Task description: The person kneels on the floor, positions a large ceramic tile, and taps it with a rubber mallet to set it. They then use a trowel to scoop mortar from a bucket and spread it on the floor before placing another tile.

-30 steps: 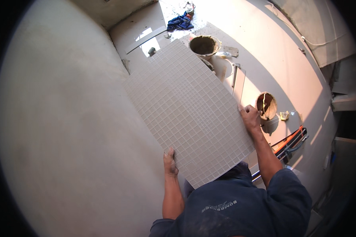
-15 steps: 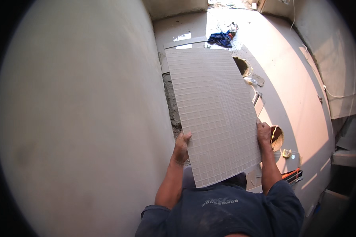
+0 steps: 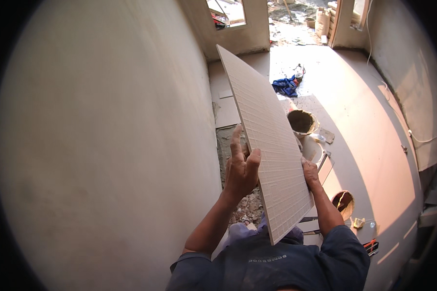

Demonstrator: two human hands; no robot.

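Observation:
A large beige floor tile (image 3: 272,140) is held up in front of my body, tilted steeply with its left edge raised. The ribbed grid of its back faces me. My left hand (image 3: 243,172) grips the left edge, thumb on the near face and index finger stretched up along the rim; its other fingers are partly hidden. On the opposite edge my right hand (image 3: 311,173) is closed round the tile, its fingertips out of sight. Below the left edge runs a strip of rough mortar and rubble (image 3: 246,207) beside the wall.
A plain plastered wall (image 3: 107,136) rises close on my left. Right of the tile stand a mortar bucket (image 3: 316,127) and another bucket (image 3: 350,200). A blue cloth (image 3: 285,88) lies farther off, before a bright doorway (image 3: 296,34). An orange-and-black tool (image 3: 371,246) rests at lower right.
The tile has turned from nearly face-on to a steep tilt, its left edge lifted. My left hand's index finger now points up along that edge. The view has risen toward the doorway.

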